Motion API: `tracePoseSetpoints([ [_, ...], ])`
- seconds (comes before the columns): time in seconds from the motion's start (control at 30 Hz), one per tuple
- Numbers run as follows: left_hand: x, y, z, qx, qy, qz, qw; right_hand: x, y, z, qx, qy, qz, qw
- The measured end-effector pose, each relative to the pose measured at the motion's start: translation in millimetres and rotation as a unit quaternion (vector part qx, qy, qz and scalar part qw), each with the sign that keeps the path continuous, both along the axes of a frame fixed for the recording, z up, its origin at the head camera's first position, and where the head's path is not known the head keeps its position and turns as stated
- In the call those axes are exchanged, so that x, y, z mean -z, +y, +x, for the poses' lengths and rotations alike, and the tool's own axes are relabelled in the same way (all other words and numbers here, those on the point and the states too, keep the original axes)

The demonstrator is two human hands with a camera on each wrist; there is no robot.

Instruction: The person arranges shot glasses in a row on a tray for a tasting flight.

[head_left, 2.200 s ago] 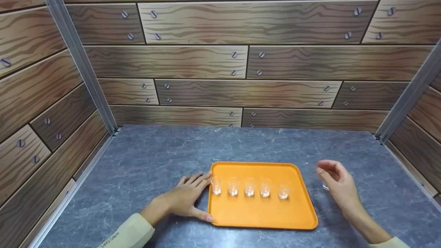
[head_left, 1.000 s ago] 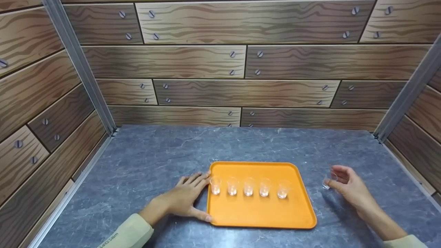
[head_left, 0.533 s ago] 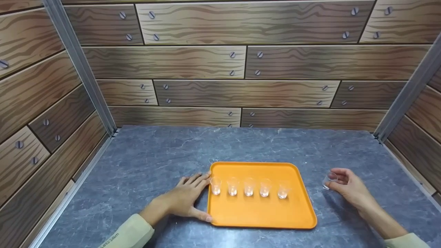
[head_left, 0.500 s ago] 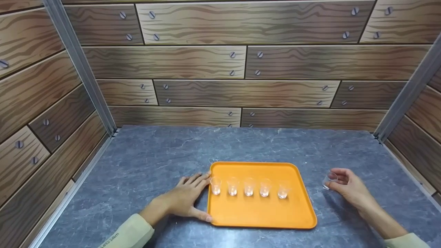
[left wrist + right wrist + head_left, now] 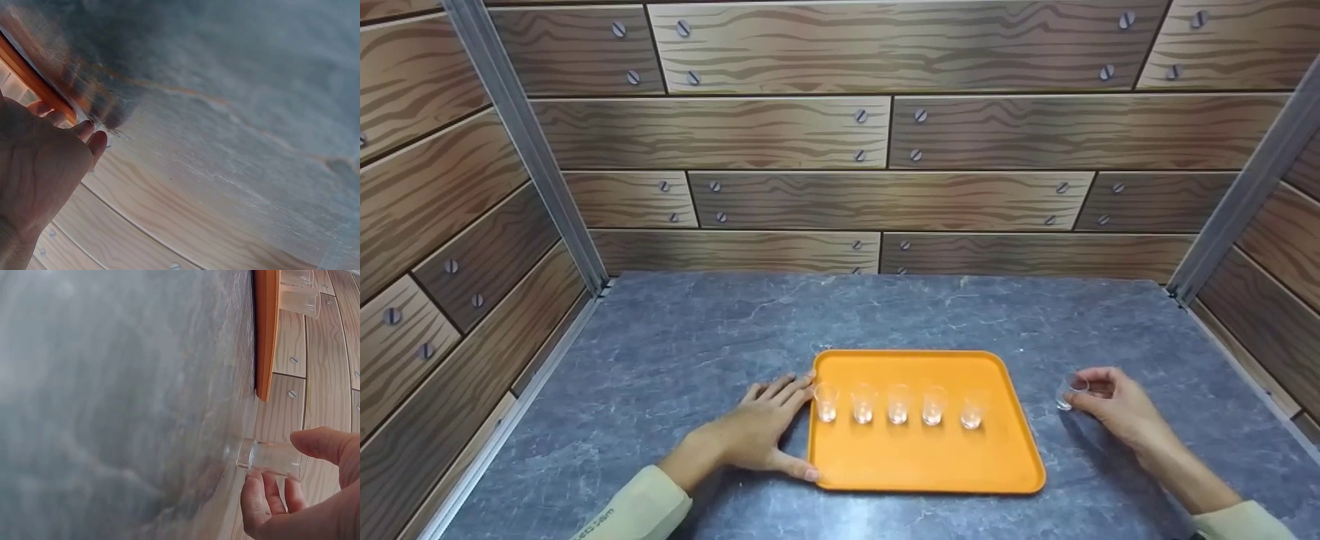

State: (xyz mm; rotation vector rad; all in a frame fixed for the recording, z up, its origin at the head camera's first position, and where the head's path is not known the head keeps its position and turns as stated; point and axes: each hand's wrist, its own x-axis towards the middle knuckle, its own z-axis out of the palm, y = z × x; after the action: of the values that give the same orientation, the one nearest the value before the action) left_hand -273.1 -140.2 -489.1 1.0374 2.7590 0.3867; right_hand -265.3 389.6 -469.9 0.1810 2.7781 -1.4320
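An orange tray (image 5: 930,465) lies on the table with several small clear cups (image 5: 898,405) standing on it in a row. My left hand (image 5: 761,431) rests beside the tray's left edge, fingers stretched out and spread, fingertips and thumb touching the rim. Off the tray's right side, my right hand (image 5: 1117,405) holds another clear cup (image 5: 1065,395) between thumb and fingers. Seen from the right wrist, this cup (image 5: 275,458) is upright with its base at or very near the tabletop; thumb (image 5: 318,441) and fingers are on opposite sides of its wall.
The grey marbled table (image 5: 720,322) is enclosed by wood-patterned walls (image 5: 810,195) at the back and sides. Metal posts (image 5: 521,142) stand at the back corners. Part of the tray (image 5: 267,337) with cups shows in the right wrist view.
My right hand has drawn back a little to the right and lower, and its thumb and fingers have come round the cup. The left hand and tray stay in place; the head view shifts slightly.
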Motion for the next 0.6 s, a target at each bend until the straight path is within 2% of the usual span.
tracePoseSetpoints([
  [0.3, -1.0, -0.1, -0.9, 0.000, 0.000, 0.000, 1.0000, -2.1, -1.7, 1.5, -0.001, 0.013, 0.005, 1.000],
  [0.6, -3.0, 0.3, 0.1, 0.006, -0.003, 0.004, 1.0000, -4.3, -8.9, 5.2, 0.007, 0.058, -0.064, 0.996],
])
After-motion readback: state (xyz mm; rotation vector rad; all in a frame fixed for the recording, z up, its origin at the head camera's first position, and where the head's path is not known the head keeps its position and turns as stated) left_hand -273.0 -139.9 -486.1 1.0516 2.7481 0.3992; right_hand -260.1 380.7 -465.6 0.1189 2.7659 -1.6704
